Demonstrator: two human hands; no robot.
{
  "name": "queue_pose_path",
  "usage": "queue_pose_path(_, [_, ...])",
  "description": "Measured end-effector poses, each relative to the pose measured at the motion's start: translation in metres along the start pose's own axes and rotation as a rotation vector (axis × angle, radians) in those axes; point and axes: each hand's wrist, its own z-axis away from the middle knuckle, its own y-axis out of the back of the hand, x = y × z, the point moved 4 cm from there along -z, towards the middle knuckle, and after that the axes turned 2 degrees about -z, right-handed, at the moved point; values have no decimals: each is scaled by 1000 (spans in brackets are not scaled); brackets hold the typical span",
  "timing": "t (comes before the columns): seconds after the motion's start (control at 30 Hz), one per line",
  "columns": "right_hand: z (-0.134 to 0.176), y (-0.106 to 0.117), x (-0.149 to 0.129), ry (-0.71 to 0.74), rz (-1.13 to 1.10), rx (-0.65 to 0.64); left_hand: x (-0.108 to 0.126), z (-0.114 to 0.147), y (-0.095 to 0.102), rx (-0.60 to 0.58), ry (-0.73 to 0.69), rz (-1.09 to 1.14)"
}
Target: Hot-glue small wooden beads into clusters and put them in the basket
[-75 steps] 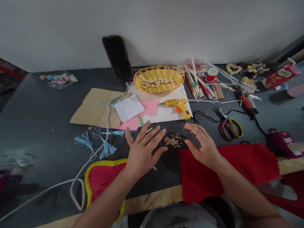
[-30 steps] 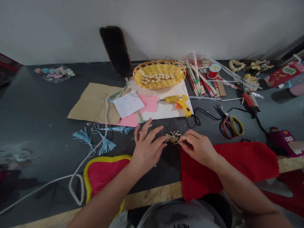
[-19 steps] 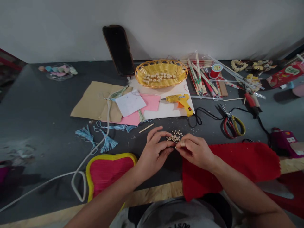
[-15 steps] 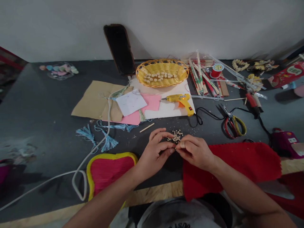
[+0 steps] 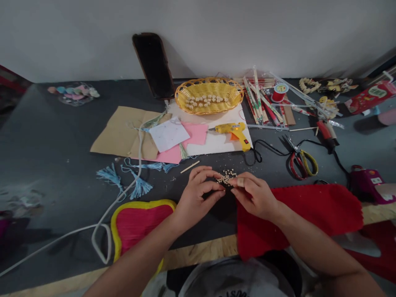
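Observation:
Small cream beads (image 5: 228, 175) lie in a loose pile on the dark table, between and just beyond my two hands. My left hand (image 5: 202, 193) is left of the pile, thumb and forefinger pinched on a tiny pale bead (image 5: 224, 191) at their tips. From the right, my right hand (image 5: 255, 194) reaches to the near edge of the pile. Its forefinger and thumb tips are slightly apart, and I see nothing held between them. Behind, a yellow woven basket (image 5: 188, 108) holds several small bead clusters (image 5: 204, 100).
A yellow glue gun (image 5: 234, 131) lies on a white board. Scissors (image 5: 300, 161), red felt (image 5: 309, 206) and a purple device (image 5: 368, 184) are on the right. Blue tassels (image 5: 140, 187), a white cable (image 5: 119, 197) and a pink, yellow-edged shape (image 5: 140, 225) are on the left. A phone (image 5: 154, 66) leans on the wall.
My fingertips met over the beads before; now the hands have parted slightly. The right thumb and forefinger have opened a little near the pile. The view has shifted slightly.

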Motion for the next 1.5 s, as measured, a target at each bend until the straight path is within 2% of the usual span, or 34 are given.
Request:
queue_pose_path(0.17, [-2,13,6,-57,16,113,-6,-2,9,92,-11,-46])
queue_pose_path(0.3, [-5,33,10,-191,95,223,-13,-5,17,182,34,-46])
queue_pose_path(0.43, [-21,50,17,-223,237,113,-17,-6,21,225,75,-23])
queue_pose_path(0.57, [-46,61,41,-280,473,-21,-17,-7,23,258,67,-21])
queue_pose_path(0.7, [-70,55,62,-407,591,-124,-20,-7,26,316,61,3])
queue_pose_path(0.83, [-85,44,76,-571,603,-230,-23,-7,26,347,83,33])
queue_pose_path(0.97, [-92,43,88,-661,524,-219,-22,-6,25,347,66,50])
queue_pose_path(1.1, [-88,50,84,-651,502,-152,-22,-6,24,344,58,60])
queue_pose_path(1.2, [-75,58,65,-618,323,-19,-21,-6,24,333,57,65])
queue_pose_path(1.27, [-60,62,51,-635,18,104,-20,-5,24,324,49,65])
queue_pose_path(1.37, [-34,60,35,-695,-381,208,-18,-5,24,307,41,63])
queue_pose_path(1.43, [-20,53,28,-677,-546,187,-17,-5,23,299,46,61])
queue_pose_path(1.5, [-9,43,25,-648,-672,103,-17,-5,23,300,47,60])
